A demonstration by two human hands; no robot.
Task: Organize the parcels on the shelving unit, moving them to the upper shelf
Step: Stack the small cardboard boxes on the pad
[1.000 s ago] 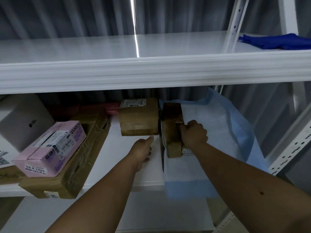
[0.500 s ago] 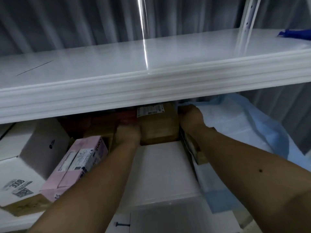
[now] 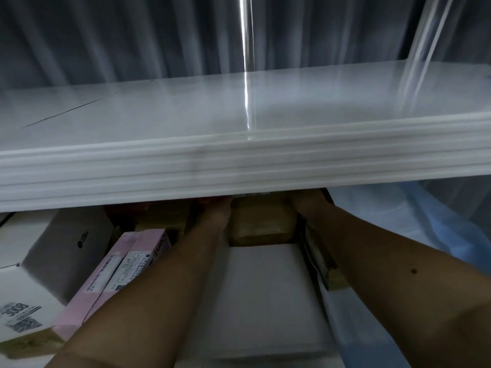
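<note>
A white lower shelf (image 3: 265,301) runs away from the viewer beneath a white upper shelf (image 3: 239,166), with grey curtain (image 3: 132,35) behind. Nearest, at the left, a pink box (image 3: 117,282) lies on a flat brown parcel (image 3: 29,343), beside a white box (image 3: 66,251). A slim brown parcel (image 3: 322,264) stands on edge along the right forearm, against a pale blue sheet (image 3: 425,235). Farther in, both forearms reach under the upper shelf: the left hand (image 3: 219,208) and right hand (image 3: 308,201) press against either side of a brown paper parcel (image 3: 261,221) on the lower shelf. Their fingers are hidden by the shelf edge, so the grip cannot be told.
</note>
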